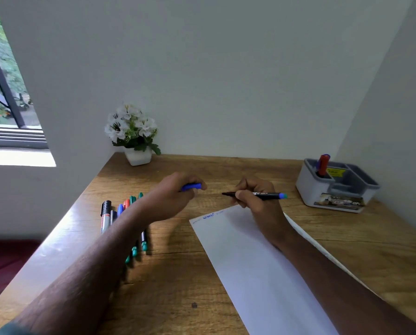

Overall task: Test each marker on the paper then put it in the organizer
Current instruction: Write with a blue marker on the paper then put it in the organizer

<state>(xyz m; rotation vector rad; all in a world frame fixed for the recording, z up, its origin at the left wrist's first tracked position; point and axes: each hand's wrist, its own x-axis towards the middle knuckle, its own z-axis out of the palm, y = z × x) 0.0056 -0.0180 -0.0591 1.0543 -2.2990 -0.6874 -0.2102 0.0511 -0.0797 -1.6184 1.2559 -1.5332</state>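
Gripping a blue cap [191, 187], the left hand [172, 198] is held left of the paper [255, 267]; the uncapped blue marker [257, 194] is gripped by the right hand [255, 200] above the paper's far edge. Remaining markers [120, 213] left of the paper are partly hidden by the forearm; the organizer [335, 187] stands far right of it.

Uncapped blue marker [262, 195] above the paper [257, 262]; grey organizer [308, 187] holds a red marker [323, 163].

Bare forearms, hairy — teal sleeve edge [9, 328] at left elbow
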